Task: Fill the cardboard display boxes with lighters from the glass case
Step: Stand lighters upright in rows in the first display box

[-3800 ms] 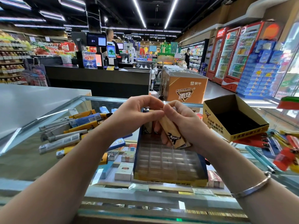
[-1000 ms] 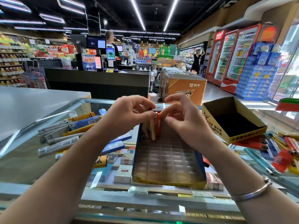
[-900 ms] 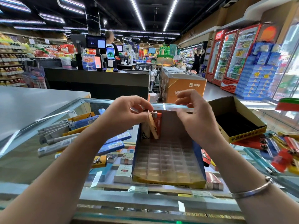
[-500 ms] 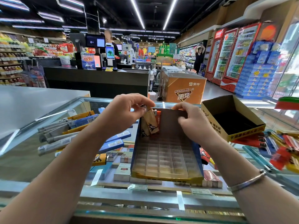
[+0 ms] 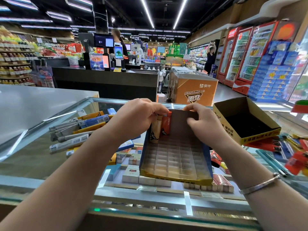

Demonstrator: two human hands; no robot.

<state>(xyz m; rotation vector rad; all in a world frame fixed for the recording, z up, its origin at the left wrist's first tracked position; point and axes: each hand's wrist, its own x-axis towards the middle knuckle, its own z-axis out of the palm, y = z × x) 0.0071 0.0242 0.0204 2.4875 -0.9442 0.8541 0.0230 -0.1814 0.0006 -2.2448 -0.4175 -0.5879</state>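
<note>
We see the display box point(image 5: 175, 157) on the glass case point(image 5: 50, 157), two lighters point(image 5: 160, 126) upright in its far-left corner. Left hand point(image 5: 136, 119) pinches their tops; right hand point(image 5: 202, 125) curls over the box's back wall.

2 lighters point(image 5: 160, 126) block the tray's point(image 5: 175, 157) far-left corner; other cells open.

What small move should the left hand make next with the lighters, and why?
Probably the left hand should press the tan lighter upright into its slot beside the orange lighter. It leans in the far-left corner of the blue-sided cardboard display box, which the right hand steadies.
</note>
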